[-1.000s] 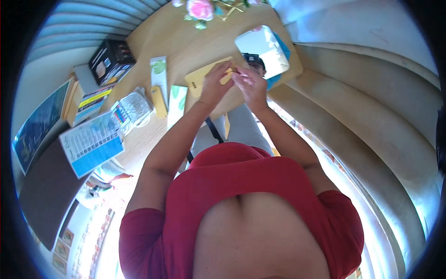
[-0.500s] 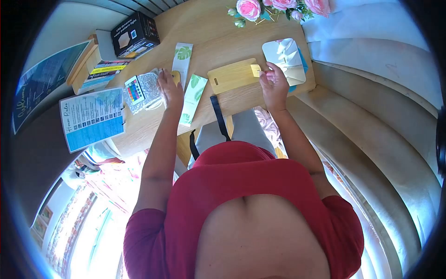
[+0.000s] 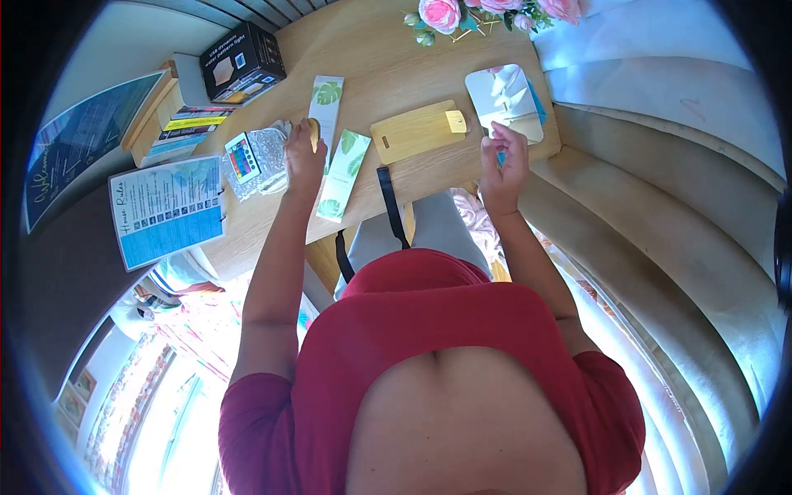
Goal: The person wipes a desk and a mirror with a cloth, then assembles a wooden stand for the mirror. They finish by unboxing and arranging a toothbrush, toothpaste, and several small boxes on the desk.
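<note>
Card (image 3: 327, 99) could have slid, as your left hand (image 3: 304, 165) pinched the wooden piece (image 3: 314, 132) against it; whether your right hand (image 3: 505, 177) gripped anything, I couldn't tell.

We look down on a light wood-grained bench (image 3: 371, 58) with a rounded corner on its right. Beyond its upper left edge we see a grey slatted surface (image 3: 247, 11), and farther left a smooth, pale wall (image 3: 124, 49). A dark brown panel (image 3: 70, 289) curves down the left side. Below it we make out small framed pictures (image 3: 76, 402) near a patterned curtain (image 3: 124, 388), beside a window (image 3: 181, 429) washed out by white daylight. On our right, cream padded upholstery (image 3: 652, 206) sweeps down in broad, curved bands, shaded in its folds and bluish where light catches it.
</note>
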Motion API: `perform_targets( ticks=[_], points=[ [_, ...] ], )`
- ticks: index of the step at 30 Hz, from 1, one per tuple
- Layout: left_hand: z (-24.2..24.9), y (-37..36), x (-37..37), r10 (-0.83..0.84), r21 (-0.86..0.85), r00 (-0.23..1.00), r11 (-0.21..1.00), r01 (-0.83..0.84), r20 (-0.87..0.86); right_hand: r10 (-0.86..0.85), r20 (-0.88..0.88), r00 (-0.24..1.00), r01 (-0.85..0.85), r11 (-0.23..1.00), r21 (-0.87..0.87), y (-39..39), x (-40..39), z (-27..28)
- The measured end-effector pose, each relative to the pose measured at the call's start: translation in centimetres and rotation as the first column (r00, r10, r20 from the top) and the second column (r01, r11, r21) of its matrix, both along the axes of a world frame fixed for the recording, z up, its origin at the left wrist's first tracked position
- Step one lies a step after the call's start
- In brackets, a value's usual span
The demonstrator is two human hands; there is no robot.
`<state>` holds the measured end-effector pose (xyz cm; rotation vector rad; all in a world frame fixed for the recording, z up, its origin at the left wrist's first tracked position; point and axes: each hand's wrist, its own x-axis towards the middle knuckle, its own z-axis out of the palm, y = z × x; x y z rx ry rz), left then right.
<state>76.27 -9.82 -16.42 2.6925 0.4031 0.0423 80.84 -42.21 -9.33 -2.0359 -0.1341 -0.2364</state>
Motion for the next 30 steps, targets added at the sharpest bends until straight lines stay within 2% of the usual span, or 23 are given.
perform_targets(
  ticks=[2,4,6,7,9,10,12,14,16,17,19,21,23,26,29,30],
  points=[
    [1.6,-0.4,0.2,0.004,-0.035,1.000,0.999,-0.004,-0.005,0.034,0.013,0.999,-0.035,0.997,0.074,0.6,-1.3,0.1],
    [2.5,-1.1,0.2,0.007,-0.072,1.000,0.997,-0.008,-0.009,0.177,-0.084,0.981,-0.166,0.979,0.119,1.9,-2.3,0.2],
    [2.4,-1.8,0.2,0.082,-0.239,0.997,0.968,-0.080,0.000,0.240,-0.132,0.962,-0.204,0.950,0.238,3.5,-3.3,-2.2],
    [2.3,-2.3,0.3,0.075,-0.238,0.997,0.969,-0.073,-0.004,0.233,-0.135,0.963,-0.196,0.951,0.241,4.3,-3.7,-3.5],
    [2.2,-3.6,0.4,0.157,-0.577,0.977,0.789,-0.212,-0.144,0.349,-0.427,0.834,-0.246,0.929,0.278,6.2,-4.6,-5.7],
    [2.1,-4.4,0.4,0.149,-0.574,0.978,0.792,-0.207,-0.148,0.343,-0.430,0.835,-0.237,0.930,0.281,7.0,-4.9,-6.8],
    [1.6,-5.9,0.3,0.122,-0.675,0.992,0.734,-0.071,0.027,0.400,-0.438,0.805,-0.315,0.914,0.256,8.4,-5.1,-8.3],
    [1.3,-6.6,0.7,0.089,-0.677,0.995,0.735,-0.033,0.048,0.379,-0.456,0.805,-0.299,0.924,0.240,8.9,-5.0,-8.8],
    [1.9,-7.4,0.8,0.010,-0.574,0.997,0.818,0.034,0.073,0.366,-0.407,0.837,-0.288,0.927,0.242,9.2,-4.6,-9.3],
    [2.3,-7.8,0.9,-0.044,-0.499,0.985,0.858,0.122,0.166,0.361,-0.410,0.838,-0.282,0.928,0.243,9.2,-4.3,-9.7],
    [2.7,-8.6,0.7,-0.055,-0.481,0.985,0.867,0.129,0.166,0.370,-0.370,0.852,-0.342,0.929,0.140,9.0,-4.0,-10.2],
    [2.9,-9.2,0.6,-0.063,-0.461,0.983,0.877,0.137,0.173,0.368,-0.373,0.852,-0.336,0.930,0.150,9.1,-3.9,-10.2],
    [3.4,-9.7,0.2,-0.124,-0.324,0.965,0.925,0.197,0.232,0.367,-0.377,0.851,-0.332,0.930,0.158,9.0,-3.8,-10.2],
    [4.3,-10.7,-0.7,-0.088,-0.375,0.976,0.913,0.160,0.201,0.384,-0.406,0.829,-0.323,0.922,0.212,8.8,-3.9,-10.0],
    [3.9,-11.1,-1.1,-0.088,-0.363,0.974,0.918,0.161,0.209,0.398,-0.389,0.831,-0.356,0.917,0.179,8.6,-3.9,-10.3],
    [3.7,-11.1,-1.1,-0.093,-0.358,0.972,0.918,0.168,0.216,0.396,-0.315,0.863,-0.373,0.918,0.131,8.6,-4.0,-10.6]
  ],
)
